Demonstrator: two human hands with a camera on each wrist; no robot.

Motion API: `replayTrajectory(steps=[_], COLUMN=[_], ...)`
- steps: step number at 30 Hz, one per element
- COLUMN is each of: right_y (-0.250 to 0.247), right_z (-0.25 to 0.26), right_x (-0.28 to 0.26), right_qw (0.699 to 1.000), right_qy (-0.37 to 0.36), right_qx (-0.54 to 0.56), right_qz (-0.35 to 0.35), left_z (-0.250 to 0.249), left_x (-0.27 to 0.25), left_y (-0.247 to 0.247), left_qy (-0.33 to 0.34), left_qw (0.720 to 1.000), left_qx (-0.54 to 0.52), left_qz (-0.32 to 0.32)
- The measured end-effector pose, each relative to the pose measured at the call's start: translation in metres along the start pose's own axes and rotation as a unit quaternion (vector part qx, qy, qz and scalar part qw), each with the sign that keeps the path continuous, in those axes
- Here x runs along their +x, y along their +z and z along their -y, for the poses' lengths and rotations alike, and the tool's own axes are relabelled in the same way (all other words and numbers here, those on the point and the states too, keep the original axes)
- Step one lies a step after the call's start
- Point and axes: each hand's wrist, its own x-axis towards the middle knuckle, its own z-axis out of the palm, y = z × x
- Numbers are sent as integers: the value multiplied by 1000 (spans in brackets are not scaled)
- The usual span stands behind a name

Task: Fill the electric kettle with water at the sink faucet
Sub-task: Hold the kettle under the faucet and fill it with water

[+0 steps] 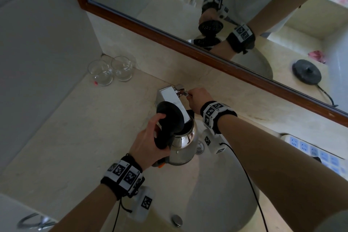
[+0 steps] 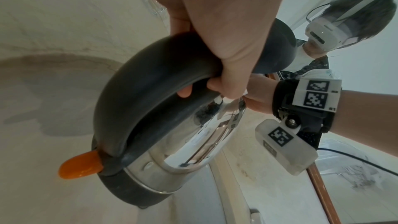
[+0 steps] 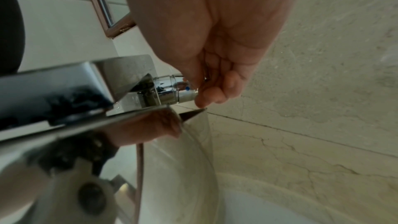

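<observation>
A steel electric kettle (image 1: 185,143) with a black handle and an orange switch (image 2: 80,165) hangs over the sink bowl (image 1: 222,190), its black lid (image 1: 170,117) flipped up. My left hand (image 1: 150,143) grips the handle (image 2: 150,74). The kettle's mouth sits under the flat chrome spout of the faucet (image 1: 172,100). My right hand (image 1: 199,98) pinches the chrome faucet knob (image 3: 172,89) at the spout's right side, fingers curled round its end. I see no water stream.
Two empty glasses (image 1: 111,70) stand in the back left corner of the marble counter (image 1: 75,137). A mirror (image 1: 207,5) with a wooden frame runs along the wall. A power strip (image 1: 316,154) lies at the right. The drain plug (image 1: 177,220) sits near the front.
</observation>
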Motion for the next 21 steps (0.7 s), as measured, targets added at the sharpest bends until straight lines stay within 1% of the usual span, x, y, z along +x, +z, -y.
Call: replayTrajectory(steps=[21], right_y=[0], right_z=[1], right_x=[-3], right_qw=[1000], right_qy=[0], right_qx=[14], right_qz=[-10], left_z=[-1], left_x=[-1], left_y=[-1], left_qy=[2], left_qw=[1000], left_qx=[3], left_qz=[-7])
